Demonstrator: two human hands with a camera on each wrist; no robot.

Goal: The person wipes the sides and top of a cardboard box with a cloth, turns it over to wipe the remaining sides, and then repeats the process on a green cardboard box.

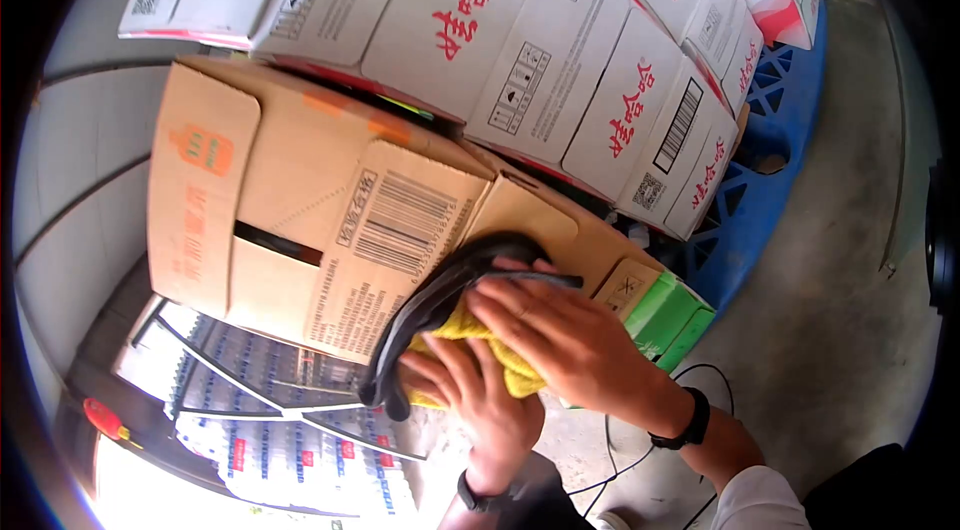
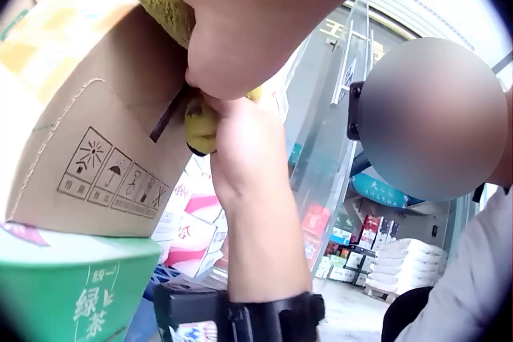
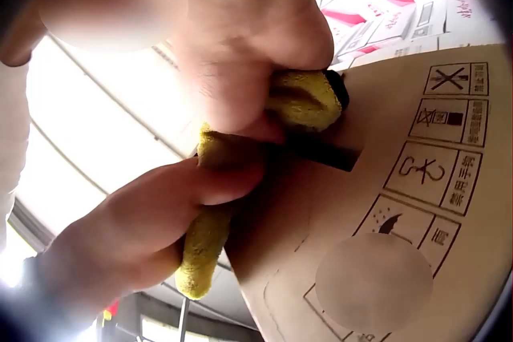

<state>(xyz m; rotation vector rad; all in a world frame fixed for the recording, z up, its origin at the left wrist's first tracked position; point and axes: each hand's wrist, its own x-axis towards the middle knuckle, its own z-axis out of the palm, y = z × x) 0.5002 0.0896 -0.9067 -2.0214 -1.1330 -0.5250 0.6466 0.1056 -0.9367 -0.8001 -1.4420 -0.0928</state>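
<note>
A yellow cloth (image 1: 515, 370) with a dark, curved black piece (image 1: 405, 330) along it lies against the upper side of a brown cardboard box (image 1: 285, 160). My left hand (image 1: 480, 405) grips the cloth from the near side; in the right wrist view this hand (image 3: 120, 226) has its thumb and fingers round the yellow fabric (image 3: 204, 258). My right hand (image 1: 575, 340) grips cloth and black piece farther right, its fingers bent over them. Beside a dark slot in the box, both hands nearly touch in the left wrist view. Fingertips are partly hidden there.
White cartons with red writing (image 1: 560, 60) are stacked behind, on a blue pallet (image 1: 770, 170). A green carton (image 2: 80, 286) sits under the brown box. Black cables (image 1: 610, 470) lie on the floor at right. Wrapped bottles (image 1: 290, 450) stand at lower left.
</note>
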